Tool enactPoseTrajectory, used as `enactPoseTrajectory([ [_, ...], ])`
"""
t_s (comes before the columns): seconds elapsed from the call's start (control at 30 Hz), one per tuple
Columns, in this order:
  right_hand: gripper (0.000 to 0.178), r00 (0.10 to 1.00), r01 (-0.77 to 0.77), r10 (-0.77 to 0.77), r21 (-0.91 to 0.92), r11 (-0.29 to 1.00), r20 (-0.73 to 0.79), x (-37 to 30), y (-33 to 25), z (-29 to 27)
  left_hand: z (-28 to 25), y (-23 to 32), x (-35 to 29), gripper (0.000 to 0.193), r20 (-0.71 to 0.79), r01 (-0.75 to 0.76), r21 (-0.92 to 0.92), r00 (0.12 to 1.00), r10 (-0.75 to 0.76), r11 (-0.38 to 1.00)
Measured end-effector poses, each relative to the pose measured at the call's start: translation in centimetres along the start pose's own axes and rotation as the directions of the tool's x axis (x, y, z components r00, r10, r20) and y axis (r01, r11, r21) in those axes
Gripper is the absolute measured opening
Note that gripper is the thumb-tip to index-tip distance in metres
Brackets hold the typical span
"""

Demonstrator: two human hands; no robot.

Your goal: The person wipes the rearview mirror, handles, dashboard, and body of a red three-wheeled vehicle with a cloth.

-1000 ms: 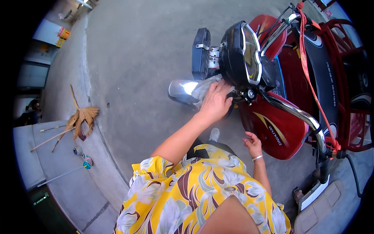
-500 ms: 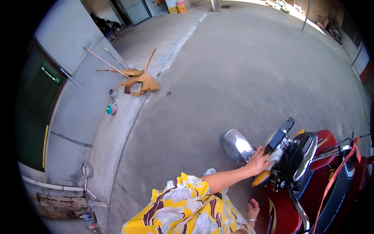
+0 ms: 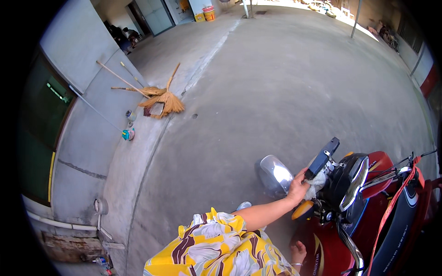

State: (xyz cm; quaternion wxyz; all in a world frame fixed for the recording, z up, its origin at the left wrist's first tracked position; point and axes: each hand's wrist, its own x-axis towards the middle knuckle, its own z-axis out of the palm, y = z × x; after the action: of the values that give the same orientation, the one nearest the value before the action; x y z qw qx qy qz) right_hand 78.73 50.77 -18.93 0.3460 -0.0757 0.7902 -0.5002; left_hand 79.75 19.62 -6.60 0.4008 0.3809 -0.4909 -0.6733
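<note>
A red motor tricycle or motorcycle [image 3: 306,246] stands at the lower right. My left hand [image 3: 298,186] reaches across to its front, fingers closed on a whitish cloth [image 3: 316,185]. The cloth lies against the front end, just below a black rectangular part [image 3: 323,158] on metal brackets. An orange turn signal [image 3: 302,209] is just under my left wrist. Beyond the hand is a shiny rounded front fender [image 3: 275,171]. My right hand [image 3: 298,252], with a bracelet at its wrist, hangs low beside the red bodywork, fingers loosely apart and holding nothing.
Straw brooms [image 3: 169,102] and a dustpan [image 3: 156,108] lie on the raised concrete edge at left. A mop [image 3: 128,134] leans on the wall near a small can [image 3: 130,115]. Buckets [image 3: 209,14] stand far back. A red strap [image 3: 391,204] crosses the handlebar.
My left hand has shifted slightly leftward, its fingers now gathered around the cloth rather than spread over it. My right hand has dropped slightly. The whole view has shifted a little.
</note>
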Motion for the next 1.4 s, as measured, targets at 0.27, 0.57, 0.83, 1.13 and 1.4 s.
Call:
enactPoseTrajectory([
  [0.27,0.035,0.998,-0.064,0.067,-0.104,0.993,0.019,2.5,9.6,-1.0,-0.5,-2.0,1.3,0.028,-0.116,0.22,-0.095,0.966,-0.23,0.971],
  [0.57,0.033,0.981,-0.187,0.191,-0.088,0.978,0.036,0.0,3.2,0.7,-0.9,-2.2,2.7,0.024,-0.132,0.246,-0.05,0.959,-0.251,0.968],
  [0.83,0.031,0.992,0.125,-0.121,-0.157,0.98,0.035,1.2,15.1,-1.8,-1.7,-0.3,3.4,0.013,-0.266,0.011,0.422,0.957,0.113,0.906],
  [1.13,0.036,0.988,0.09,-0.132,-0.411,0.907,-0.075,-3.8,11.9,-1.1,-1.3,-0.1,-0.9,0.035,0.176,-0.513,0.568,0.84,0.514,0.644],
  [1.4,0.035,0.995,-0.025,-0.02,-0.439,0.898,-0.098,-6.8,8.7,0.0,-4.5,0.5,-1.2,0.055,0.641,-0.769,0.535,0.639,0.425,0.35],
])
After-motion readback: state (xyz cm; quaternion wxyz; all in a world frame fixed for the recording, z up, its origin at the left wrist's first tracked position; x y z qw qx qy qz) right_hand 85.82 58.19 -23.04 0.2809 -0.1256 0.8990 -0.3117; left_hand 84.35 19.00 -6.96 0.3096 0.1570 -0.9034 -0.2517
